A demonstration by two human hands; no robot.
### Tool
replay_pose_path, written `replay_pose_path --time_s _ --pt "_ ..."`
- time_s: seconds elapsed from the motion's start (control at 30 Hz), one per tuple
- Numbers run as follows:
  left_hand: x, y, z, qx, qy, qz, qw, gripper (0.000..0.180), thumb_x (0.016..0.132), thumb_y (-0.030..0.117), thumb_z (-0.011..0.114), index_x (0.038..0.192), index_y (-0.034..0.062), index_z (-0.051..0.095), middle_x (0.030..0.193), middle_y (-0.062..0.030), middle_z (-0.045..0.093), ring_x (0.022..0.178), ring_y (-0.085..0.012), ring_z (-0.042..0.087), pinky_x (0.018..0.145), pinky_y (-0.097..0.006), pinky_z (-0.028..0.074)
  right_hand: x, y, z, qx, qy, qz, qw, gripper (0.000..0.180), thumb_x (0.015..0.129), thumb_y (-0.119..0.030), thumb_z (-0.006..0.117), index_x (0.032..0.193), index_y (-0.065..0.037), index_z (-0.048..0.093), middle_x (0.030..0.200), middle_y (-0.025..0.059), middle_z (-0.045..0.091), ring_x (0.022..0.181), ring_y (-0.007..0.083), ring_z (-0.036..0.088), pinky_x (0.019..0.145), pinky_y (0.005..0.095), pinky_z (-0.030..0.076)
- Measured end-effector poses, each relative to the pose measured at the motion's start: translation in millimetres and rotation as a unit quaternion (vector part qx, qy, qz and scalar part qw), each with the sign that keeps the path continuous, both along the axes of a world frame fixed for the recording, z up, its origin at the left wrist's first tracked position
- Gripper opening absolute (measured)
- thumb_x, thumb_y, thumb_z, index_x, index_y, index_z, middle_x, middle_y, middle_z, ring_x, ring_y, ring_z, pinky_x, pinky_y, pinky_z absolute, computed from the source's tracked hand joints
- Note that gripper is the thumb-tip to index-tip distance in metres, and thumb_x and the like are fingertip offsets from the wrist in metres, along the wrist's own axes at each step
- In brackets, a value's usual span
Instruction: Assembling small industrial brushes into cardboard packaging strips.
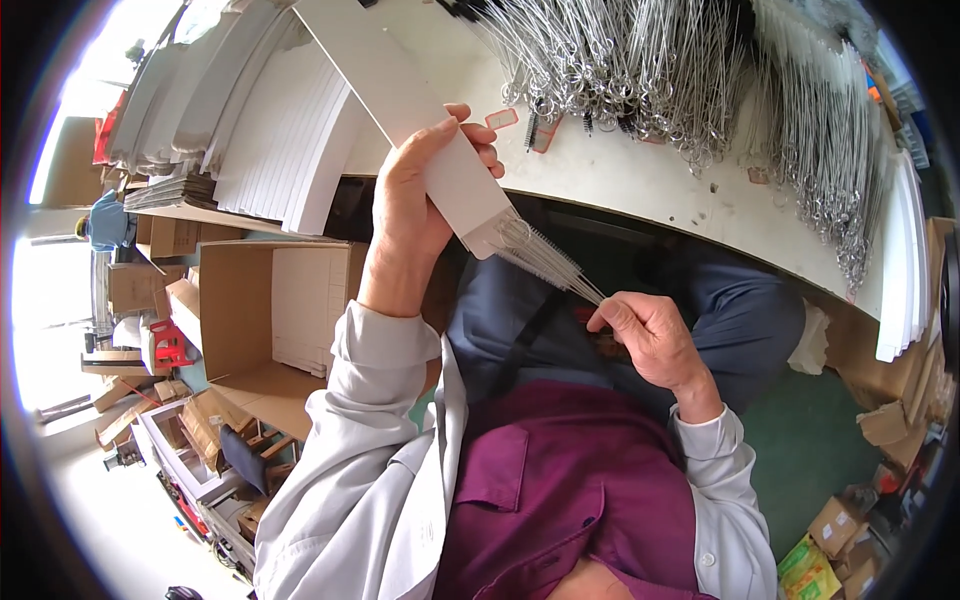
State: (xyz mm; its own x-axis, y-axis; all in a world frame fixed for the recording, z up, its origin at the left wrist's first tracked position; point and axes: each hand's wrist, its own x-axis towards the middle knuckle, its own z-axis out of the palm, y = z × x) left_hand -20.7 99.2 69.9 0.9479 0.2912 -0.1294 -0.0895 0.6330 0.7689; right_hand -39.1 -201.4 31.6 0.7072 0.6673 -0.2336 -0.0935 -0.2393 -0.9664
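An open brown carton (240, 310) stands at your left, below the white surface (640, 175). Your left hand (415, 200) is raised, fingers closed around a long white card sleeve (400, 100); your right hand (645, 335) pinches the wire brushes (545, 260) sticking out of its lower end.

Scene being lit brightly by daylight from left; far-left area being blown out by glare. Straight edges being bent toward rim by fisheye; corners being blacked out. Space under desk (640, 190) being shadowed.

Matt white card sleeve (400, 95); thin shiny metal wire brushes (545, 258); smooth white tabletop (640, 175); brown corrugated cardboard box (240, 310)
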Motion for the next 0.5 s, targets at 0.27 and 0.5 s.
replay_pose_path --time_s 0.27,0.5 --pt "-2 -24 -5 0.0 0.007 0.102 0.995 0.033 0.095 0.017 0.063 0.121 -0.0036 0.055 0.096 -0.0206 0.066 0.082 -0.0274 0.065 0.079 -0.043 0.056 -18 13 0 -0.034 -0.081 -0.057 0.995 0.033 0.107 -0.027 0.06 0.095 0.002 0.07 0.057 0.0095 0.05 0.054 0.0103 0.041 0.051 0.0309 0.039" --pt "-6 -34 -10 -0.006 0.004 0.139 0.99 0.034 0.096 0.018 0.062 0.12 -0.0038 0.053 0.095 -0.0206 0.066 0.081 -0.0266 0.066 0.078 -0.044 0.058 -15 13 -8 -0.038 -0.091 -0.065 0.993 0.036 0.106 -0.029 0.061 0.092 0.002 0.071 0.057 0.0102 0.053 0.052 0.0106 0.045 0.05 0.0313 0.039"
